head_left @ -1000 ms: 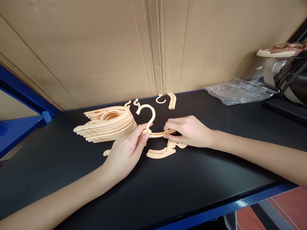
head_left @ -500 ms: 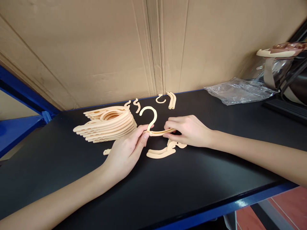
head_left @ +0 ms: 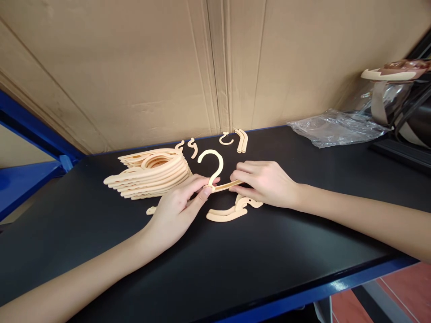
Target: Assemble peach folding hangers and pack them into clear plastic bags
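Hands both on one peach plastic hanger [head_left: 227, 185], held just above the black tabletop [head_left: 235, 269] around the middle of the shot. Left hand [head_left: 175, 215] has thumb and fingertips pinched together right at the base of the hook, where the hook meets the bar, and the hook sticks up and curls over to the left. Right hand [head_left: 266, 184] is clamped on the other end of the bar, fingers curled over the top and thumb tucked under, so that end is mostly hidden. The bar tilts slightly, with the right end a bit higher. Just below the hands, lying flat on the table, there's another curved hanger piece [head_left: 225, 214] in the same colour, partly under the right hand; can't tell if the hand touches it. A small peach bit [head_left: 151, 210] pokes out just beside the left hand. Left of the grip sits a neat stack of hangers [head_left: 151, 175], close to the left fingers but apart from them. Further back near the cardboard wall [head_left: 168, 67] are a couple of loose hooks [head_left: 192, 147] and some curved strips [head_left: 241, 140]. Crumpled clear plastic bag [head_left: 333, 128] sits well off to the right, and a blue shelf frame [head_left: 30, 130] runs along the left.
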`<state>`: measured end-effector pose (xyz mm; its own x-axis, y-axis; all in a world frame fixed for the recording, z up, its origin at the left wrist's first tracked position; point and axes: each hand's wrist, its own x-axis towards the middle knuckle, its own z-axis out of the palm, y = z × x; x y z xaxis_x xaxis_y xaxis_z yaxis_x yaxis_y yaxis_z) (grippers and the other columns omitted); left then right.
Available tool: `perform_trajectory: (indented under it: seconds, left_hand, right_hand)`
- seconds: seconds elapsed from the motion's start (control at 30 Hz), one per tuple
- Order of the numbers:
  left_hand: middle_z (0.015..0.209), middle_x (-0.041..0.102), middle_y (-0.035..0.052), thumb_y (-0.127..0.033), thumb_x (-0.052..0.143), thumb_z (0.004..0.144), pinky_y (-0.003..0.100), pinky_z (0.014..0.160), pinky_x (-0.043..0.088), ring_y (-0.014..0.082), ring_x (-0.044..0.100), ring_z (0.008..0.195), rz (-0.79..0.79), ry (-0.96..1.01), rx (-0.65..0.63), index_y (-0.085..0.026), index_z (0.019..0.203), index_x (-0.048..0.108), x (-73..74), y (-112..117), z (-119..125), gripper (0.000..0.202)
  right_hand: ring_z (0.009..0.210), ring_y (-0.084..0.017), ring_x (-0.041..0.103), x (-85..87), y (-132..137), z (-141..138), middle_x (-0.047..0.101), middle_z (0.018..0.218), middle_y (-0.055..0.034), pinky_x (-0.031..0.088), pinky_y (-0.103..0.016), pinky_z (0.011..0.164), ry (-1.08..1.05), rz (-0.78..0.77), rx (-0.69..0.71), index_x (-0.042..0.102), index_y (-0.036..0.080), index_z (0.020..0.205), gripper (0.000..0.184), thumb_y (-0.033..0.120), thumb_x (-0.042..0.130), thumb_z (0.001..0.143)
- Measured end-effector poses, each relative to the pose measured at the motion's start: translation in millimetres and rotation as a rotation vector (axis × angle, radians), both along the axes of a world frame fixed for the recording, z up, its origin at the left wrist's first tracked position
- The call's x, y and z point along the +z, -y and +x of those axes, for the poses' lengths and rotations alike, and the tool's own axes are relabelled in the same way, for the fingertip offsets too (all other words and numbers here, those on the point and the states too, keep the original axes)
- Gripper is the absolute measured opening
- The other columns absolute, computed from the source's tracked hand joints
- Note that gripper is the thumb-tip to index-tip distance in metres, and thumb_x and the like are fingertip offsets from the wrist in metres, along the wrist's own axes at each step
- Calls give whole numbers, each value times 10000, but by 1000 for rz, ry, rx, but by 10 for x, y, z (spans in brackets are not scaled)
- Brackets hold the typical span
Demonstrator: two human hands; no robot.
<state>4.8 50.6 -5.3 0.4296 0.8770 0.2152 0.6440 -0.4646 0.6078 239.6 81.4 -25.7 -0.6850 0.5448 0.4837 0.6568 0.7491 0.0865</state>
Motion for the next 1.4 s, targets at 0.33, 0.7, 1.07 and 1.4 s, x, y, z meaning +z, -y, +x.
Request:
perform_trajectory:
  seconds: [0.33, 0.7, 1.07, 1.4]
  left_hand:
    - [844, 669, -9, -450, 500, 937, 205, 588, 427, 142, 608, 766, -83, 90, 15, -244, 1110, 689, 1, -19, 4, 329]
    - [776, 668, -14, -426, 558, 897, 163, 572, 453, 111, 584, 669, -143, 173, 43, -218, 1039, 715, 4, -21, 12, 297]
    - [661, 606, -25, -459, 503, 913, 218, 572, 408, 126, 527, 614, -183, 114, 56, -221, 1040, 716, 10, -38, -24, 343]
    - [606, 520, -45, -364, 440, 925, 200, 511, 368, 102, 482, 525, 0, -117, 40, -180, 1004, 656, -5, 30, 12, 295]
  right_hand:
    - [628, -103, 472, -19, -11, -5, 540, 705, 21, 286, -253, 515, -37, 72, 8, 596, 169, 787, 288, 351, 467, 969]
    - [581, -90, 470, -9, 14, 12, 553, 651, 27, 262, -243, 491, -91, 51, 76, 645, 169, 759, 286, 356, 525, 939]
    - [506, -71, 475, -26, 65, 3, 581, 580, 36, 269, -228, 486, -173, -127, 131, 668, 179, 737, 388, 450, 495, 953]
    - [470, -59, 430, -16, 37, -18, 576, 540, 41, 281, -217, 487, -299, -331, 127, 666, 171, 681, 434, 508, 528, 917]
